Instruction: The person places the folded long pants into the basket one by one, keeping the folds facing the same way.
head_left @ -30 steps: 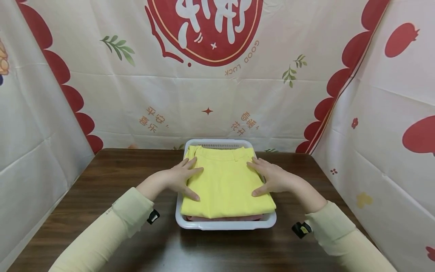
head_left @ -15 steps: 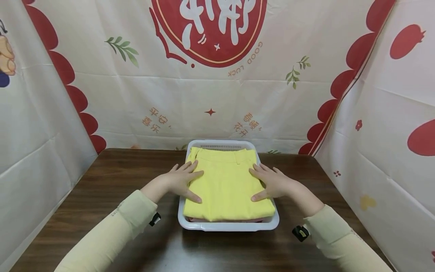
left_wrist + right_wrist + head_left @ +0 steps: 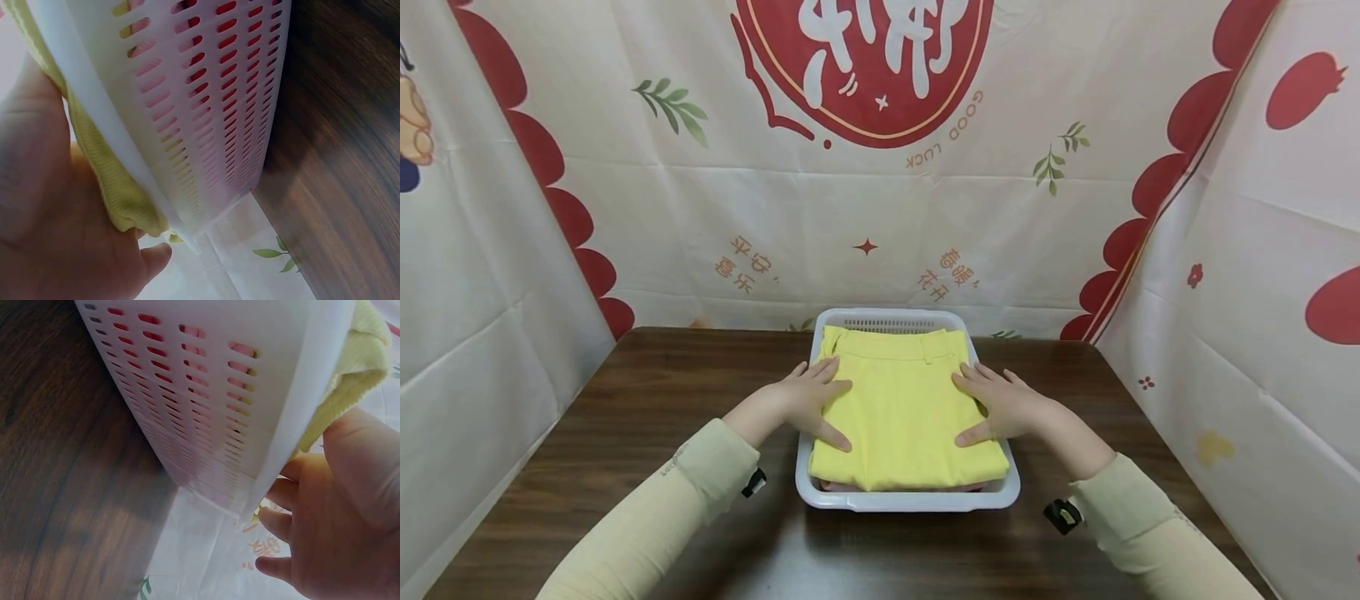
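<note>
A folded yellow garment with a waistband and belt loop, apparently trousers [image 3: 906,417], lies flat on top of a white plastic basket [image 3: 917,501]. My left hand [image 3: 808,404] rests on its left side with fingers spread. On the right side my right hand [image 3: 1003,406] lies likewise, thumb and fingers spread over the cloth. In the left wrist view the yellow edge hangs over the basket rim beside the palm [image 3: 69,231]. Pink and red cloth shows through the slots of the basket wall [image 3: 187,400] in the right wrist view.
The basket stands on a dark wooden table [image 3: 700,367], near its back edge. Behind it hangs a white printed curtain [image 3: 820,217], and another cloth panel [image 3: 1247,333] borders the right side. Both sleeves carry a small black device.
The view has shifted slightly, so the basket appears a little further right and lower. My left hand has slid slightly inward over the yellow garment; my right hand stays nearly in place.
</note>
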Available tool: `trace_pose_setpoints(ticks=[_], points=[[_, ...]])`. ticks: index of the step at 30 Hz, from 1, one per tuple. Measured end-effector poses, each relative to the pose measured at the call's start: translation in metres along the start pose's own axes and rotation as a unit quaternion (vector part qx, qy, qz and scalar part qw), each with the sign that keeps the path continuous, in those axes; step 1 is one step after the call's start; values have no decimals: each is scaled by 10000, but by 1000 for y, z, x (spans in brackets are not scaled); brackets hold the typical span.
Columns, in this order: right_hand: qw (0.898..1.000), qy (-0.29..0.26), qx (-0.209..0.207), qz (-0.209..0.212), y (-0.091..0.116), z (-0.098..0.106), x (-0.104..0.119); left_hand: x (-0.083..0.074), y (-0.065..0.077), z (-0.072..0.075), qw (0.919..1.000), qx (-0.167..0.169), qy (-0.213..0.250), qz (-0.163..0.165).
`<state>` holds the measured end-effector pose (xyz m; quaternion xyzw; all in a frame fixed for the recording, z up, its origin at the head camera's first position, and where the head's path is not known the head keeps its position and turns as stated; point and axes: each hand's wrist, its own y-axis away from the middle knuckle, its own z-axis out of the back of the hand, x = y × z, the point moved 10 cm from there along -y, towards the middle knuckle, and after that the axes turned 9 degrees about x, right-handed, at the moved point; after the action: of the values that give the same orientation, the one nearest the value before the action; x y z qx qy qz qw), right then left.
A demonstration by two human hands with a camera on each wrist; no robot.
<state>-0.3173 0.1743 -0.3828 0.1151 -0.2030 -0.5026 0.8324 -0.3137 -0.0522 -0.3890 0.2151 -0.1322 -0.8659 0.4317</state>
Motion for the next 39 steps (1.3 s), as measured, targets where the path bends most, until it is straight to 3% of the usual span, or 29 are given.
trace_pose_setpoints(ticks=[23, 28, 30, 35, 39], points=[[9992, 212, -141, -304, 2, -5, 6, -7, -6, 1, 9955, 364, -271, 834], [9999, 57, -27, -154, 1, -4, 3, -5, -7, 3, 9953, 432, -416, 757], [9999, -84, -43, -60, 0, 0, 0, -3, -8, 9, 9961, 334, -512, 629], [9988, -347, -311, 146, -9, 10, -9, 6, -12, 32, 9985, -383, -264, 280], [9987, -326, -334, 219, -19, 15, -15, 18, -16, 38, 9984, -537, 103, 145]])
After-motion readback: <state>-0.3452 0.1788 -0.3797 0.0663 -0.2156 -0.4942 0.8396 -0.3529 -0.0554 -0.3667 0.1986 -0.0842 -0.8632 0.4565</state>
